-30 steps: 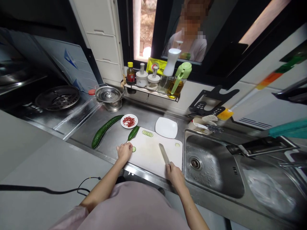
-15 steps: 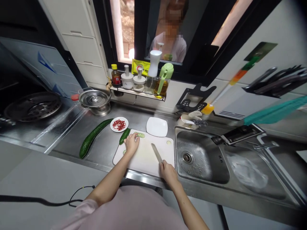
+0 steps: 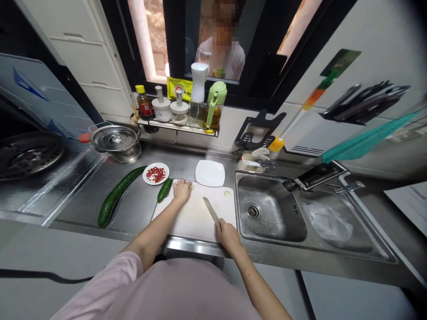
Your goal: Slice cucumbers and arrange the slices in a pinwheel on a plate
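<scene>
- First, a whole cucumber (image 3: 117,194) lies on the steel counter (image 3: 140,209), well off the board at its nine o'clock, running from seven to one o'clock.
- A lidded pot (image 3: 115,141) stands beyond it, at the cucumber's twelve o'clock.
- A dish (image 3: 155,173) of red chilli bits sits at eleven o'clock of the board, just beside the cucumber's far tip.
- The cut cucumber (image 3: 164,190) lies at the board's far left corner, right below the dish.
- The left hand (image 3: 182,191) rests palm down at the board's far edge, fingers bent over the slices (image 3: 191,187). Whether it grips any, I cannot tell.
- The white board (image 3: 196,215) lies at the counter's front edge, touching the sink's rim.
- A white plate (image 3: 210,173) sits at the board's twelve o'clock.
- The knife (image 3: 211,210) points to eleven o'clock, its blade low over the board's middle.
- The right hand (image 3: 227,234) is closed around the knife's handle at the board's five o'clock corner.
- One lone slice (image 3: 227,193) lies at the board's far right corner.
- The sink (image 3: 276,231) lies at three o'clock.
</scene>
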Demonstrator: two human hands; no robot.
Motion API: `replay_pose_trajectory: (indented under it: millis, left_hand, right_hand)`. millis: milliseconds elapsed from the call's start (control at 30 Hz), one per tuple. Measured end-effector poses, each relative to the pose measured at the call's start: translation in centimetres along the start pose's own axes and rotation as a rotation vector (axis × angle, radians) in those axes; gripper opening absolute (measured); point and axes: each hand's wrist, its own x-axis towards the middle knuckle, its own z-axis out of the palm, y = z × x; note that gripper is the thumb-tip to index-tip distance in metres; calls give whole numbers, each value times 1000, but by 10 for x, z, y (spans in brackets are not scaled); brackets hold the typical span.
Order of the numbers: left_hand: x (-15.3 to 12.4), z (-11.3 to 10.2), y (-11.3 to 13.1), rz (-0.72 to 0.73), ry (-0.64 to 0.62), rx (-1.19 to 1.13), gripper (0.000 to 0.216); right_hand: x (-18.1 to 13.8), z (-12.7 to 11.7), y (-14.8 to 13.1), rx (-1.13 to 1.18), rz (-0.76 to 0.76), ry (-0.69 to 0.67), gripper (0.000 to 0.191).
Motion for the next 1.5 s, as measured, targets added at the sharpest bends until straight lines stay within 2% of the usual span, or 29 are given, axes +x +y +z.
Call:
replay_pose_trajectory:
  millis: [200,367,500,633,800,1100,1500]
  left_hand:
    - [-3,-1,3,52,30,25,29]
    - [-7,-1,2,15,70,-36,26]
    - [-14,-4,-1,-81,91,-134,24]
    - [-28,-8,-4,-210,24,-262,21]
    - [-53,-6,-10,-242,-102,-351,15]
    - [-77,2,-16,-197,-193,-318,12]
    - [-80,7,-11,-155,-158,-119,22]
  right_hand:
    - [1,1,1,0,-15,9,36]
    - [3,1,1,-1,-16,-1,35]
    - [2,-2,0,15,-15,-9,35]
    - [-1,-5,-1,26,-3,-2,35]
    - [-1,-6,-2,27,-12,-1,33]
    - [-1,-8,-2,30,-20,-20,35]
    - [-2,-4,-2,19,-21,-1,36]
